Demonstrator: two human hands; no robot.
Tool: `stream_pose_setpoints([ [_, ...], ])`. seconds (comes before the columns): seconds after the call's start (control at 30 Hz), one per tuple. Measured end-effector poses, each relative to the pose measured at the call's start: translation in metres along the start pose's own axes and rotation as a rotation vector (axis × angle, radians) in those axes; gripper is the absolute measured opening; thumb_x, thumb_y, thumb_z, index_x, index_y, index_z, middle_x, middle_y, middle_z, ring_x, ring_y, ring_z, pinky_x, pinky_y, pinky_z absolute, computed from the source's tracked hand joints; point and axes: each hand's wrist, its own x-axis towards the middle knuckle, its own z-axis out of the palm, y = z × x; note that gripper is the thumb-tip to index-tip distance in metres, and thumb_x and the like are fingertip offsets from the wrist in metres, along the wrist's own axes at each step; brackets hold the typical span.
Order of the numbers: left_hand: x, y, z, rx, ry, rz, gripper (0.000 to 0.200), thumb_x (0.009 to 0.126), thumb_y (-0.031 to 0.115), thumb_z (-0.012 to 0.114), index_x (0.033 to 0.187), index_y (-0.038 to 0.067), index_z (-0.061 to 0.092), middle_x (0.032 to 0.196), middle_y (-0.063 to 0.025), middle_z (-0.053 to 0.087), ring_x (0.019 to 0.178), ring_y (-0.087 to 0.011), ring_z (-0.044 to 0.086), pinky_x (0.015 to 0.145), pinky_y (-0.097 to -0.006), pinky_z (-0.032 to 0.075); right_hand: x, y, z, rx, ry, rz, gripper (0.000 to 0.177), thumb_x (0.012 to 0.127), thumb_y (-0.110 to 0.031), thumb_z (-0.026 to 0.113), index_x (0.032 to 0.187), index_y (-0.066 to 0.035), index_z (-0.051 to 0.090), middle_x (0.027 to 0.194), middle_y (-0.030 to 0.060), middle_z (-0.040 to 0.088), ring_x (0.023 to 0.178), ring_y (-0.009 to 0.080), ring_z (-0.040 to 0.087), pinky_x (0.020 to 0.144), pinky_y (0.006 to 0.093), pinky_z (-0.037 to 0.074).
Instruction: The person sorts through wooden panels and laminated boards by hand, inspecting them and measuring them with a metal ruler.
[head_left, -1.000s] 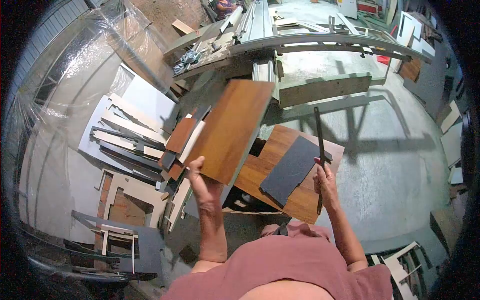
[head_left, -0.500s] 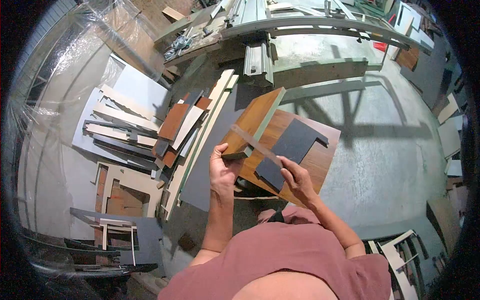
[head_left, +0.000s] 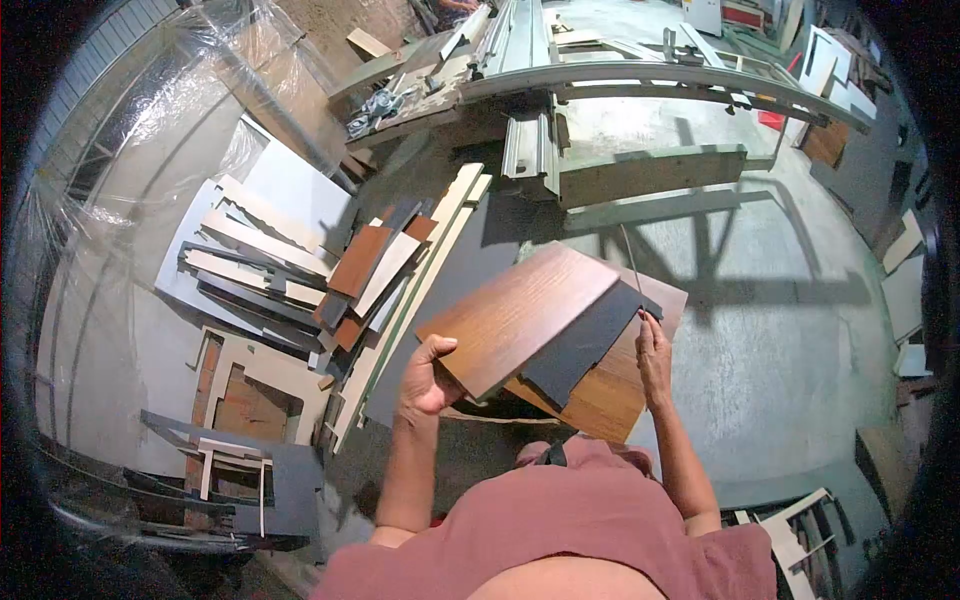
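While the wood-grain board [head_left: 520, 310] is carried nearly level over the grey panel [head_left: 585, 345], its near corner is clamped in the grip of the left hand [head_left: 428, 378], thumb on top for leverage, and a thin strip [head_left: 630, 262] is pinched upright in the grip of the right hand [head_left: 652, 360].

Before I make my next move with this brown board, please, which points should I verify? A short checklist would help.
1. Grip on the board: left hand closed on the near corner of the brown board: ok.
2. Grip on the strip: right hand pinches the thin strip, which points away from the body: ok.
3. Board clear of the grey panel below it: cannot tell, they overlap in this view.
4. Grey panel resting on the lower wood panel: ok.
5. Free floor on the left: not ok, the offcut pile lies close.
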Motion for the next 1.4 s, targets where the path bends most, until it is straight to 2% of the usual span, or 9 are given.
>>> stream_pose_setpoints([
  [0.17,0.022,0.016,0.01,0.772,0.101,0.249,0.034,0.074,0.017,0.063,0.098,-0.005,0.053,0.091,-0.0102,0.057,0.081,-0.0148,0.057,0.068,-0.026,0.047,-0.009,0.015,-0.016,0.043,-0.017,0.016,0.037,0.091,-0.034,0.044,0.118,-0.009,0.051,0.06,-0.0076,0.033,0.049,0.0019,0.03,0.041,0.0184,0.025],
  [0.3,0.097,-0.016,-0.03,1.355,0.274,0.343,0.049,0.075,0.029,0.063,0.103,-0.009,0.052,0.09,-0.0105,0.06,0.079,-0.0184,0.057,0.07,-0.0301,0.044,-0.023,0.018,-0.025,0.002,0.046,0.079,0.037,0.091,-0.032,0.044,0.118,-0.008,0.051,0.06,-0.0082,0.033,0.049,0.0017,0.029,0.041,0.0189,0.025],
  [0.37,0.122,-0.04,-0.042,1.623,0.155,0.4,0.052,0.075,0.031,0.063,0.105,-0.01,0.051,0.088,-0.0141,0.061,0.078,-0.0212,0.058,0.069,-0.0345,0.044,-0.028,0.022,-0.033,0.018,0.062,0.104,0.037,0.091,-0.032,0.044,0.118,-0.008,0.051,0.06,-0.0083,0.033,0.049,0.0016,0.029,0.041,0.019,0.025],
  [0.43,0.15,-0.062,-0.059,1.772,0.071,0.334,0.037,0.075,0.032,0.059,0.098,0.003,0.055,0.086,-0.0239,0.059,0.083,-0.0396,0.056,0.069,-0.0431,0.044,-0.029,0.032,-0.04,-0.031,0.057,0.051,0.037,0.091,-0.032,0.044,0.118,-0.008,0.051,0.059,-0.0083,0.033,0.049,0.0015,0.029,0.041,0.0189,0.025],
  [0.6,0.181,-0.094,-0.068,1.856,0.0,0.445,0.033,0.075,0.032,0.059,0.088,0.002,0.053,0.083,-0.0216,0.06,0.084,-0.0389,0.056,0.071,-0.047,0.044,-0.036,0.027,-0.047,-0.02,0.125,0.119,0.037,0.091,-0.032,0.044,0.118,-0.007,0.051,0.057,-0.0088,0.032,0.047,0.0013,0.028,0.04,0.0182,0.024],
  [0.93,0.171,-0.076,-0.08,1.889,-0.104,0.379,0.03,0.074,0.026,0.06,0.091,0.003,0.053,0.093,-0.02,0.059,0.088,-0.0366,0.055,0.074,-0.0454,0.044,-0.042,0.032,-0.054,-0.018,0.147,0.147,0.04,0.091,-0.035,0.043,0.118,-0.007,0.05,0.056,-0.0086,0.031,0.045,0.0016,0.026,0.038,0.0181,0.023],
  [1.13,0.156,-0.105,-0.112,1.268,0.227,0.431,0.036,0.075,0.021,0.065,0.105,0.003,0.054,0.09,-0.0077,0.061,0.082,-0.0151,0.058,0.073,-0.0275,0.045,-0.042,0.026,-0.051,-0.026,0.149,0.208,0.041,0.09,-0.036,0.043,0.118,-0.007,0.05,0.056,-0.0079,0.032,0.045,0.002,0.027,0.039,0.0178,0.023],
  [1.27,0.157,-0.126,-0.107,0.788,0.082,0.677,0.049,0.076,0.013,0.065,0.118,0.002,0.042,0.099,-0.0076,0.058,0.087,-0.0128,0.054,0.076,-0.0251,0.044,-0.037,0.03,-0.044,-0.018,0.122,0.188,0.041,0.09,-0.036,0.043,0.118,-0.008,0.05,0.056,-0.008,0.032,0.045,0.002,0.026,0.039,0.0179,0.023],
  [1.4,0.144,-0.138,-0.1,0.684,0.228,0.748,0.046,0.077,0.013,0.064,0.117,0.001,0.044,0.098,-0.0071,0.058,0.087,-0.0128,0.054,0.076,-0.0248,0.044,-0.038,0.025,-0.034,-0.031,0.088,0.164,0.039,0.091,-0.035,0.043,0.118,-0.007,0.05,0.057,-0.0085,0.032,0.046,0.0019,0.027,0.04,0.018,0.023],
])
